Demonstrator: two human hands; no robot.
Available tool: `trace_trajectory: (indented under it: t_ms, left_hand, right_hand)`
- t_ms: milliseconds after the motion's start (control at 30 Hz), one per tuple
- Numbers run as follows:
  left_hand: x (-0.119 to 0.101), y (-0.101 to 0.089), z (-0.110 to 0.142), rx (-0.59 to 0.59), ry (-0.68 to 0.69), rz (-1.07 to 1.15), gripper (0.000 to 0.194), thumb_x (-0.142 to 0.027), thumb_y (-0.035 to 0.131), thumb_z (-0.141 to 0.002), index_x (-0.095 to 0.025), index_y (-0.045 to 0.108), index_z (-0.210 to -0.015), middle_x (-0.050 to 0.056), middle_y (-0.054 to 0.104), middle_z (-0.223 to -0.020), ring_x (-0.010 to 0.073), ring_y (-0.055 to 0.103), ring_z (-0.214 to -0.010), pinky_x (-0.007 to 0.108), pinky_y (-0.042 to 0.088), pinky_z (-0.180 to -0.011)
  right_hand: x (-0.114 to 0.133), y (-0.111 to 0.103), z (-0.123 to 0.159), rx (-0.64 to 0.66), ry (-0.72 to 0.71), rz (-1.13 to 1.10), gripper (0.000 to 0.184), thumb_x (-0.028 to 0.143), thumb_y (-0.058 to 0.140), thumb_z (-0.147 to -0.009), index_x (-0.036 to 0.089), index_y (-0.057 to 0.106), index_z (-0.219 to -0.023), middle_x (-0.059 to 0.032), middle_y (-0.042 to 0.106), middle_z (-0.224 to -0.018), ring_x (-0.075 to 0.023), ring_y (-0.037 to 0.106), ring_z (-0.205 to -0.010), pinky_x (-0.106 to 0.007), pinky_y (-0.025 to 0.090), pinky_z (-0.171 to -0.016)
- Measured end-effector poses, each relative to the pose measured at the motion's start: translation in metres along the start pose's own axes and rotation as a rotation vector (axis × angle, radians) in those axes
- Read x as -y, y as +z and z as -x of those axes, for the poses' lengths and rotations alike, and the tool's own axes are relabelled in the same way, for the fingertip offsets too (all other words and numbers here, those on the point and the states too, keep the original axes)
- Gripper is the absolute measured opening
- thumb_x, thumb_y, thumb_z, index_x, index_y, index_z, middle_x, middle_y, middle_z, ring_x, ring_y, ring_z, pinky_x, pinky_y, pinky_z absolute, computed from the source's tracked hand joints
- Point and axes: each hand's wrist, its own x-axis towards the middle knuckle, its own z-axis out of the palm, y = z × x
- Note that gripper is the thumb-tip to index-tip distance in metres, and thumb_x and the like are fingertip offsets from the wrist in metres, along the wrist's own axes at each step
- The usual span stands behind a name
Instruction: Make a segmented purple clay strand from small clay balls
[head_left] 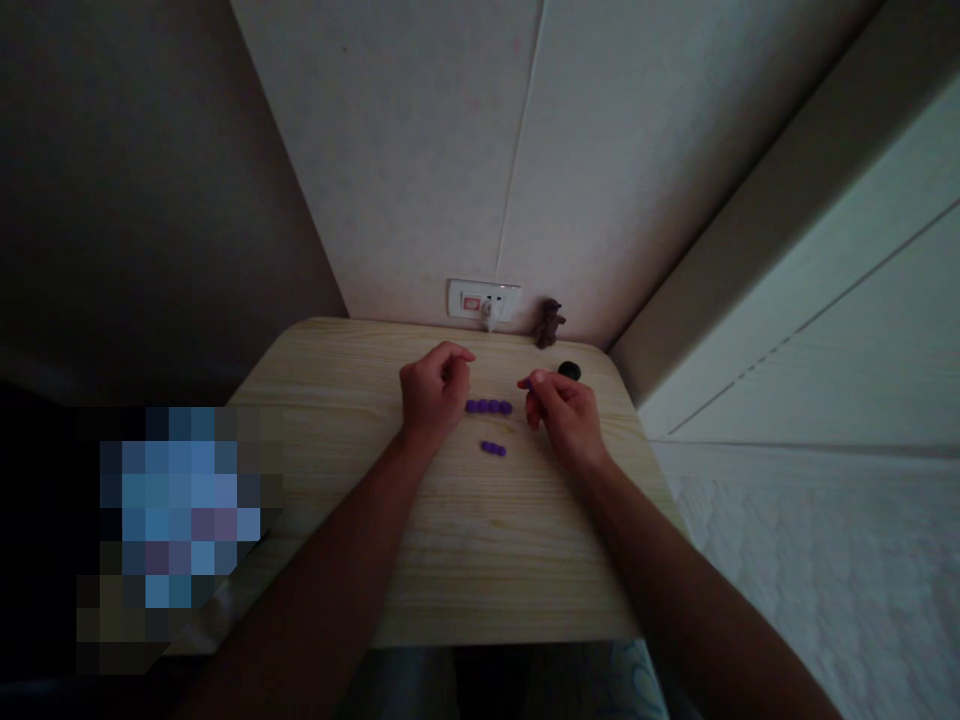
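On the wooden table lies a row of several joined purple balls [489, 407], which look like modelling clay. A shorter purple row [493, 449] lies nearer to me, slightly tilted. My left hand [436, 392] is loosely curled at the left end of the longer row, and its inner fingers are hidden. To the right of that row, my right hand [562, 408] pinches a small purple piece [527, 383] between thumb and fingertips, a little above the table.
A small dark brown figurine [550, 323] stands at the table's back edge by the wall. Beside my right hand sits a round black object [570, 371]. A wall socket [484, 300] with a white plug is behind the table [465, 560]. A blurred-out patch covers the left.
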Motion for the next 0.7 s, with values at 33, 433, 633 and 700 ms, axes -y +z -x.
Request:
trace_trajectory:
  t_ms: [33,433,633,700]
  left_hand:
    - [0.0,0.0,0.0,0.009,0.003,-0.007,0.022,-0.021,0.052,-0.087,-0.019,0.073,-0.083,-0.003,0.06,-0.055,0.0118,0.055,-0.05,0.025,0.041,-0.054]
    - [0.0,0.004,0.005,0.485,0.249,-0.147,0.025,-0.023,0.069,-0.081,-0.016,0.074,-0.105,0.008,0.072,-0.104,0.0237,0.066,-0.104,0.039,0.052,-0.099]
    - [0.009,0.005,0.007,0.623,0.339,-0.225,0.023,-0.023,0.075,-0.08,-0.017,0.076,-0.101,0.009,0.073,-0.101,0.0259,0.067,-0.101,0.042,0.051,-0.098]
    - [0.01,0.005,0.006,0.634,0.337,-0.222,0.017,-0.025,0.074,-0.083,-0.018,0.077,-0.098,0.008,0.074,-0.099,0.0254,0.067,-0.099,0.041,0.051,-0.095]
  right_hand:
    - [-0.001,-0.001,-0.001,-0.005,-0.011,-0.002,0.037,0.054,0.08,-0.079,0.018,0.075,-0.083,0.0018,0.063,-0.057,-0.0093,0.05,-0.045,-0.024,0.04,-0.045]
    - [0.002,0.0,-0.005,-0.083,0.055,-0.218,0.028,0.047,0.074,-0.08,0.021,0.068,-0.085,-0.0017,0.075,-0.071,-0.0129,0.063,-0.055,-0.026,0.05,-0.054]
    - [0.001,0.001,-0.003,-0.047,0.081,-0.163,0.044,0.061,0.077,-0.078,0.018,0.071,-0.079,0.0005,0.066,-0.058,-0.01,0.053,-0.043,-0.024,0.041,-0.043]
    - [0.003,0.001,-0.002,-0.042,0.094,-0.198,0.035,0.05,0.084,-0.074,0.018,0.071,-0.083,-0.0006,0.07,-0.064,-0.0111,0.059,-0.05,-0.024,0.047,-0.048]
